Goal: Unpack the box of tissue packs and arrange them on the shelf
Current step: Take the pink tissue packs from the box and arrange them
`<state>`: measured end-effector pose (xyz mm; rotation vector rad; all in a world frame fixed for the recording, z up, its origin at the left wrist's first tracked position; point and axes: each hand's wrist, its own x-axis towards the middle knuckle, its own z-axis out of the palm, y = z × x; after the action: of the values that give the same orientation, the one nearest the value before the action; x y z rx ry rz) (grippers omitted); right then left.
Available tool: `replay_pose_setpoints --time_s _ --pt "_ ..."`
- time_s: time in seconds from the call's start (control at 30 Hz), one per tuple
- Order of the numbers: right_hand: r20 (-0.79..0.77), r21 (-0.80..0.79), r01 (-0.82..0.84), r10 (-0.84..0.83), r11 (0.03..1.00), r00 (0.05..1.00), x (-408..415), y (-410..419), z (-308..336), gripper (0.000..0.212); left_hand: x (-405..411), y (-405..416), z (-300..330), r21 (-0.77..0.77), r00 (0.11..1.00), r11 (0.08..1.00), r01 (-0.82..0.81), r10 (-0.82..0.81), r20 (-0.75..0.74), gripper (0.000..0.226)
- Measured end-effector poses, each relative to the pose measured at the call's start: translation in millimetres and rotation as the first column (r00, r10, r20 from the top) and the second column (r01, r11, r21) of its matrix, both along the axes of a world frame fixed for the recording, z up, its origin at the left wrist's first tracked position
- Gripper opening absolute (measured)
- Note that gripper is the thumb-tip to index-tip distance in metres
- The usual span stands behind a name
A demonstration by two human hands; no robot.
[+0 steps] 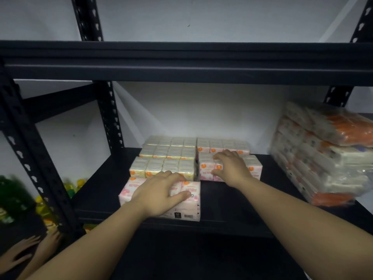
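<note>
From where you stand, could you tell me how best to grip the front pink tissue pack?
Grip the front pink tissue pack across its short ends, from above: its top lies flat and open, while yellow packs press behind it.

Both bare arms reach forward. The left hand (pixel 161 194) lies palm down, fingers curled over an edge; the right hand (pixel 232 167) reaches farther, fingers bent.
</note>
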<state>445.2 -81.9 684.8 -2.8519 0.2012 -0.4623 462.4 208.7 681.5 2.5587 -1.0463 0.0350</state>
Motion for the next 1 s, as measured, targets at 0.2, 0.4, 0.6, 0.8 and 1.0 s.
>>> replay_pose_setpoints --time_s 0.2,0.4,0.6,0.8,1.0 --pt "0.05 -0.031 -0.012 0.013 0.999 0.999 34.3 -4.7 -12.2 0.055 4.2 -1.9 -2.4 0.009 1.0 1.0 -0.023 0.023 -0.006 0.062" --pt "0.078 -0.04 -0.04 0.043 0.998 0.996 46.9 -13.1 -18.5 0.055 7.2 -5.9 -1.9 0.001 1.0 1.0 -0.027 0.027 0.008 0.062" --pt "0.03 0.128 -0.101 0.098 0.987 0.995 31.7 -17.3 -10.2 0.064 0.7 -10.9 0.9 0.038 0.998 0.999 -0.025 0.023 0.051 0.062" --pt "0.2 0.219 -0.069 0.024 0.973 0.979 -21.8 -26.2 -6.6 0.036 -21.4 -42.4 5.2 0.073 0.996 0.997 0.021 -0.027 0.082 0.063" --pt "0.281 0.474 0.029 -0.183 0.88 0.942 -82.5 -66.4 -12.9 0.005 -53.6 -131.0 4.3 0.092 0.987 0.99 0.104 -0.114 0.11 0.061"
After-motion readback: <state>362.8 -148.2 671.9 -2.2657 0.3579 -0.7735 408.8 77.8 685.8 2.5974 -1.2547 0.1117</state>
